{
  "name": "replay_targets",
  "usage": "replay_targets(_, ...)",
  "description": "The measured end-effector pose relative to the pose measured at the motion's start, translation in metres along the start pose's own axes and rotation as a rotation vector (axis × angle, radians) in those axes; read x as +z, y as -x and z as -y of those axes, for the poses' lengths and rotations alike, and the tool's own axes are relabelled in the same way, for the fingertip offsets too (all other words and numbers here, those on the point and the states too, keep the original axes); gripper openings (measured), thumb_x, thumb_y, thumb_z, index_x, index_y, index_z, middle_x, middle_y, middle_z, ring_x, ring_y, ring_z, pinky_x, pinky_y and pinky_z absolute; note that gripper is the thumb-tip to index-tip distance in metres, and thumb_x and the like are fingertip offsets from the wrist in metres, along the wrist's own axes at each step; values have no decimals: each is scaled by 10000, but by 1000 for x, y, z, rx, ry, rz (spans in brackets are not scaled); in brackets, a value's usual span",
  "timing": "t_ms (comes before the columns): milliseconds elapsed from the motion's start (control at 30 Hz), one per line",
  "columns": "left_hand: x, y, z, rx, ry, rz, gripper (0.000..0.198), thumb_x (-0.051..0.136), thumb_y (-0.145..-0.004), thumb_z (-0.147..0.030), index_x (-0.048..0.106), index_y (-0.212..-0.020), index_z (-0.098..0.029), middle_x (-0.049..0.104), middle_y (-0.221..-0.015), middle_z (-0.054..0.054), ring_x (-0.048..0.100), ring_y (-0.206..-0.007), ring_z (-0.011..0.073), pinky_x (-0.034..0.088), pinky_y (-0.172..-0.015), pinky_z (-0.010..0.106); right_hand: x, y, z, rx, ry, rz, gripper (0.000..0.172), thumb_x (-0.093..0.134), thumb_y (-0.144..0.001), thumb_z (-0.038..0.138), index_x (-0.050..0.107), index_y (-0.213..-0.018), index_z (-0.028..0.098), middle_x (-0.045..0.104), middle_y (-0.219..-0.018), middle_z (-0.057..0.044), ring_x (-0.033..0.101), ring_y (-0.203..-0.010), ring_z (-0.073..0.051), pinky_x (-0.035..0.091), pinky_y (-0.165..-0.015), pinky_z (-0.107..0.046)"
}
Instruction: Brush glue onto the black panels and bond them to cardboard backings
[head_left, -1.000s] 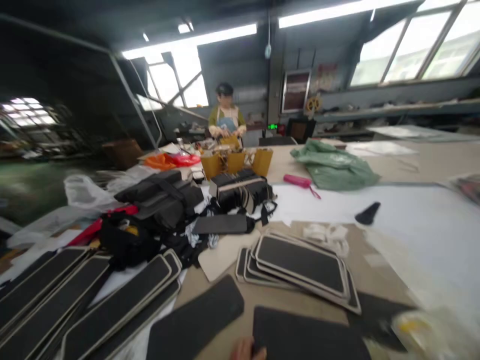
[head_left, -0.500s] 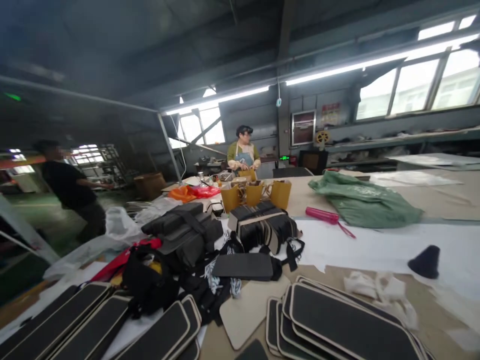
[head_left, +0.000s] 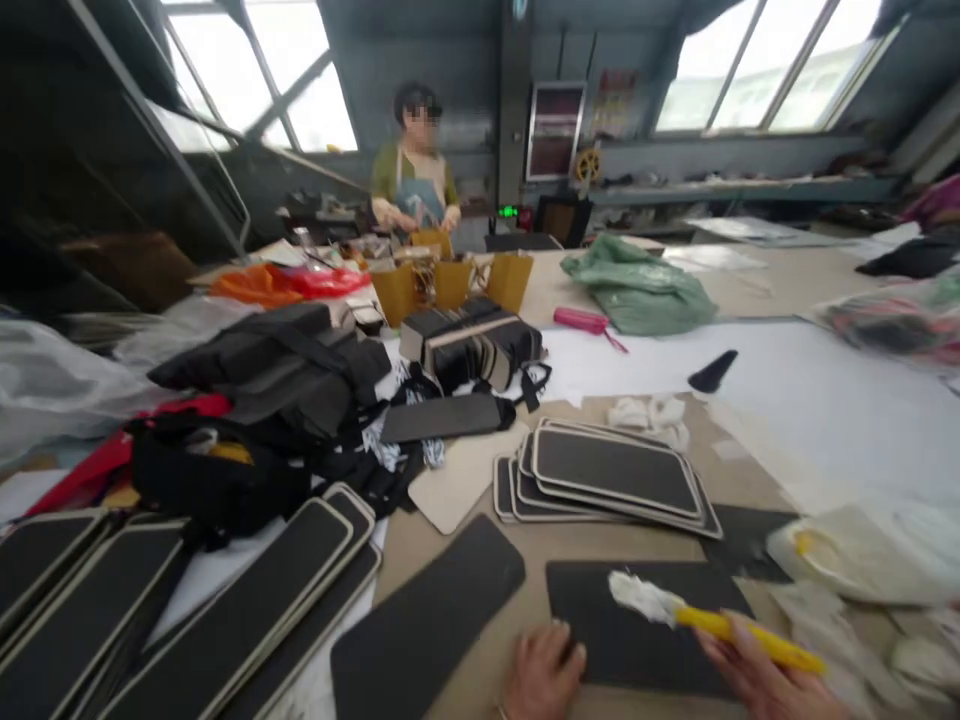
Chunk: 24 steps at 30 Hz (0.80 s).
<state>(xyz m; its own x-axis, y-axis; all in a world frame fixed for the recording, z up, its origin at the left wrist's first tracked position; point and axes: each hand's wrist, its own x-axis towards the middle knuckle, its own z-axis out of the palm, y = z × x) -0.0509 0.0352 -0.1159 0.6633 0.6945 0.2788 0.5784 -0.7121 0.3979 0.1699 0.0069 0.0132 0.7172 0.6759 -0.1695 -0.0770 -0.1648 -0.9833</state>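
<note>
The right hand (head_left: pixel 765 670) is holding a brush (head_left: pixel 686 615), its grip closed around the yellow handle. The white-coated head is pointing left and lying over a dark panel (head_left: pixel 622 650); whether it is touching the surface cannot be told. That panel is lying near, right of centre, on the worktop (head_left: pixel 795 370). The left hand (head_left: pixel 544 670) is resting its fingers at the panel's near left edge; whether its grip is pinching the edge cannot be told. Another dark panel (head_left: pixel 427 620) is lying just to the left, and a stack of pale-edged panels (head_left: pixel 615 465) is sitting just beyond. A pale container (head_left: pixel 825 550) is standing to the right. Farther back, a pink pouch (head_left: pixel 581 320) is lying near a green bag (head_left: pixel 645 295), and a co-worker (head_left: pixel 416 185) is standing on the far side, behind some yellow-brown bags (head_left: pixel 454 285).
</note>
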Motion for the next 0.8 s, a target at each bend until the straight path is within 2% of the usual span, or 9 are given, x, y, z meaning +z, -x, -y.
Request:
replay_targets(33,6,10,-14,-13,5,-21,351,500,-815,-202,550,-1145,-308,618,-1125,102,579,-1016,216,501,-801,415,-6,7,-8,63,5,12,426,682,-652,532,591,-871,179,637,-837,-68,630,-744,-215,546,-648,-364)
replay_targets(100,7,19,-28,-21,-18,-83,310,503,-831,-181,557,-1130,-245,630,-1099,104,553,-1050,198,469,-844,377,-5,15,-20,158,-6,35,501,731,-565,540,580,-852,158,651,-750,-56,642,-676,-227,563,-629,-363)
replay_targets(167,1,19,-28,-16,-39,-128,266,510,-837,-184,575,-1090,-234,642,-1070,89,550,-1038,179,452,-839,340,5,18,-26,170,19,67,512,729,-581,512,564,-900,147,657,-721,-33,647,-658,-217,568,-624,-337)
replay_targets(267,-8,13,-22,8,-37,-154,240,507,-841,-184,582,-1064,-227,643,-1058,73,550,-1022,168,439,-824,319,24,21,-29,107,71,112,467,695,-631,501,549,-912,157,653,-683,-5,648,-645,-202,567,-616,-307)
replay_targets(400,-13,9,-22,25,-19,-161,241,490,-844,-176,575,-1065,-222,634,-1069,66,552,-1008,175,441,-814,331,40,26,-33,97,72,120,419,660,-664,505,543,-885,170,642,-680,0,645,-634,-198,567,-601,-309)
replay_targets(500,-18,7,-25,15,-6,-124,231,496,-842,-203,576,-1059,-211,632,-1055,82,555,-1003,188,454,-799,341,45,27,-37,98,77,130,397,651,-675,498,545,-879,174,636,-707,-3,644,-644,-199,566,-599,-316)
replay_targets(633,-23,4,-28,7,-6,-98,229,527,-824,-230,584,-1044,-200,635,-1038,92,573,-975,205,471,-783,355,36,20,-39,88,102,87,392,646,-680,501,544,-879,178,631,-721,-1,639,-636,-189,560,-611,-315)
replay_targets(800,-24,1,-31,-8,-36,-117,217,528,-811,-191,602,-1015,-203,640,-1021,83,580,-949,204,473,-775,348,1,-1,-33,62,167,-38,419,646,-665,527,542,-883,184,642,-693,-6,640,-637,-197,545,-646,-331)
